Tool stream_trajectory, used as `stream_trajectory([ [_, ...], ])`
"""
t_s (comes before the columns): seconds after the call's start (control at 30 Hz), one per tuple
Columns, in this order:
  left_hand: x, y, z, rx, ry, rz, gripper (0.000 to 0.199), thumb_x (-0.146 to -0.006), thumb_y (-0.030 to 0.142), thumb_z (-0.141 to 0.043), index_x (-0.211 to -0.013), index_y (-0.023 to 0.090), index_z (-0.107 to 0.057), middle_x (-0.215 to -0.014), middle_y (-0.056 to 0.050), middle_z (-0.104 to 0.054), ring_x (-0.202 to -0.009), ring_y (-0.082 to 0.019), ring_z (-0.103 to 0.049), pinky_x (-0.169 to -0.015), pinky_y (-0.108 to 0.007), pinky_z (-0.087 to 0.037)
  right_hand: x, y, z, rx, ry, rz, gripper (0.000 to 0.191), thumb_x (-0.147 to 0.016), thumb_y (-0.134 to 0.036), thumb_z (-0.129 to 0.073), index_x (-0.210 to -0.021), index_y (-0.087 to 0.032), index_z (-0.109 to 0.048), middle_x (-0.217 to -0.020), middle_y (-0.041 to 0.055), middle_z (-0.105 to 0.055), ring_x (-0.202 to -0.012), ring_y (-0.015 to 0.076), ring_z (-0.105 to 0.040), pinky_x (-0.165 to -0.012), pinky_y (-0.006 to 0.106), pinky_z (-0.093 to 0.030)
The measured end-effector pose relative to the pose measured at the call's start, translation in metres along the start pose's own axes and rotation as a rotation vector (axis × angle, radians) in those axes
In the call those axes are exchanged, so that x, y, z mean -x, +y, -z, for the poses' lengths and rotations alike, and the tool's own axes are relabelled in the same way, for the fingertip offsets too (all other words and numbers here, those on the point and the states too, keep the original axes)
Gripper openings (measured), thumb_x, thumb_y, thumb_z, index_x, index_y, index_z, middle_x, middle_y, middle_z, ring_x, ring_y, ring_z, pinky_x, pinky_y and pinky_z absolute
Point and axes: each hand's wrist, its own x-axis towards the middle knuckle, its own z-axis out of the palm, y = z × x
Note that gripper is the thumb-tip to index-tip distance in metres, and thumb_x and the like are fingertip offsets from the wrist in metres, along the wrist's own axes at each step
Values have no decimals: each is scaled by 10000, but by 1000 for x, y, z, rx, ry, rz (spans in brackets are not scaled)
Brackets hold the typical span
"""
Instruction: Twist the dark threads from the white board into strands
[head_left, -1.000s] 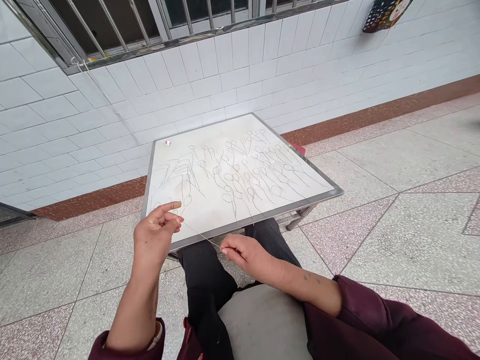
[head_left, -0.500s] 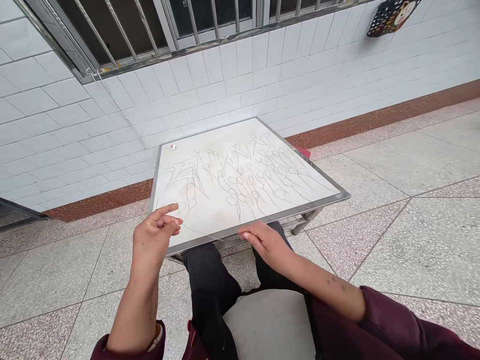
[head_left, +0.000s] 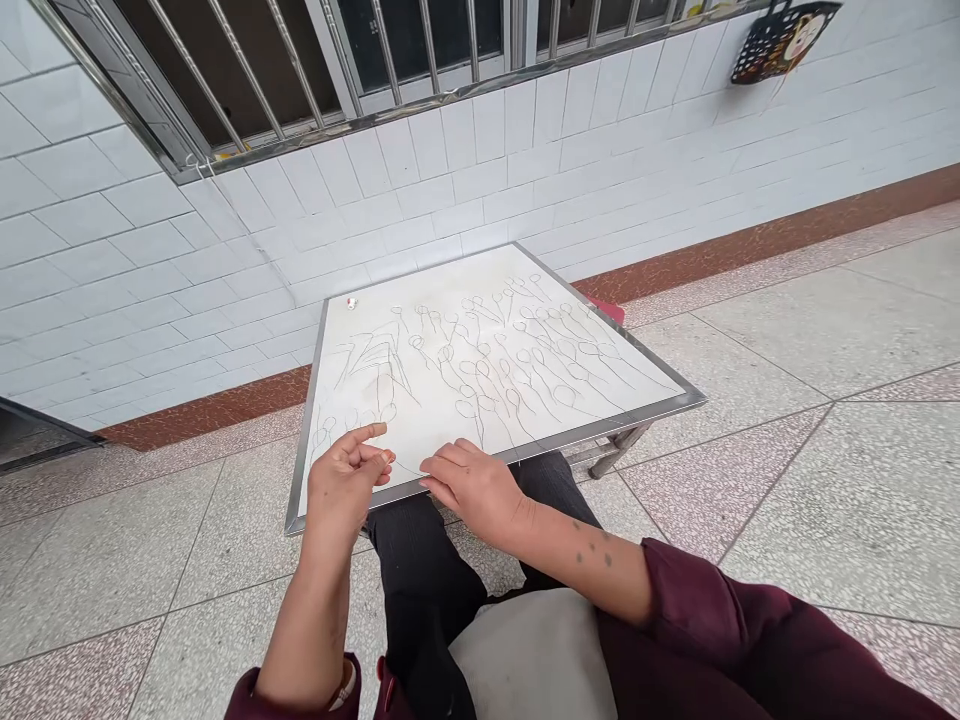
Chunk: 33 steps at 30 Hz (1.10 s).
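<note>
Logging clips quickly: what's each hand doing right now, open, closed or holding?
Left hand: closed, pinching a wire.
Right hand: fingers beside the wire; grip cannot be told.

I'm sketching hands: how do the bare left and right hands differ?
The bare left hand pinches a thin dark strand, one finger extended; the bare right hand has its fingers close together. The left hand angles forward, the right hand points leftward. Both are at the white, grey-rimmed table.
</note>
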Motion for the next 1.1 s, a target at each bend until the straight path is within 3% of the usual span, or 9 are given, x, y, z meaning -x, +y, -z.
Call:
stream_trajectory([
  [0.17, -4, -10, -6, 21, -15, 13, 495, -580, 289, -780, -1039, 121, -698, -604, 28, -638, -606, -137, -585, -625, -273, -511, 1, -1, -6, 67, -46, 17, 212, -962, -127, -459, -839, -185, -621, -729, 29, -580, -715, 175, -490, -585, 272, -361],
  [0.37, -9, -24, -10, 14, -26, 15, 523, -580, 335, -759, -1056, 136, -669, -612, 32, -639, -597, -142, -589, -643, -292, -523, 7, -1, -17, 92, -50, -18, 206, -918, -79, -468, -785, -187, -582, -743, 29, -583, -701, 167, -503, -590, 271, -371],
  [0.57, -8, -23, 8, -82, -96, 35, 596, -601, 312, -759, -1173, 176, -662, -643, 5, -682, -623, -185, -631, -579, -301, -513, 9, 13, -18, 33, -32, -81, 179, -941, -121, -472, -833, -187, -598, -775, 36, -605, -716, 171, -544, -596, 270, -390],
  [0.7, -4, -33, 22, -80, -96, 49, 620, -666, 361, -727, -1246, 166, -625, -737, -32, -730, -666, -193, -672, -636, -321, -539, 8, 22, -14, -2, -12, -149, 170, -924, -117, -477, -843, -190, -608, -771, 32, -621, -697, 165, -560, -593, 265, -392],
  [0.8, -4, -49, 23, -1, -58, 34, 665, -703, 425, -729, -1295, 155, -592, -834, -72, -761, -725, -205, -704, -712, -348, -566, 6, 22, -11, -36, -26, -199, 155, -917, -133, -489, -861, -192, -621, -767, 26, -635, -685, 163, -570, -595, 266, -391],
  [0.9, -6, -63, 15, 102, 24, 17, 693, -712, 444, -743, -1312, 143, -571, -882, -93, -762, -700, -205, -710, -693, -355, -581, 4, 21, -11, -80, -48, -231, 156, -916, -148, -484, -862, -196, -623, -744, 18, -630, -652, 157, -563, -590, 268, -391],
  [1.1, -10, -74, 7, 190, 118, -32, 627, -787, 503, -676, -1310, 179, -554, -1134, -126, -699, -803, -199, -722, -741, -349, -583, -4, 23, -13, -207, -72, -346, 149, -906, -209, -487, -832, -216, -616, -698, -7, -622, -622, 157, -572, -575, 268, -413],
])
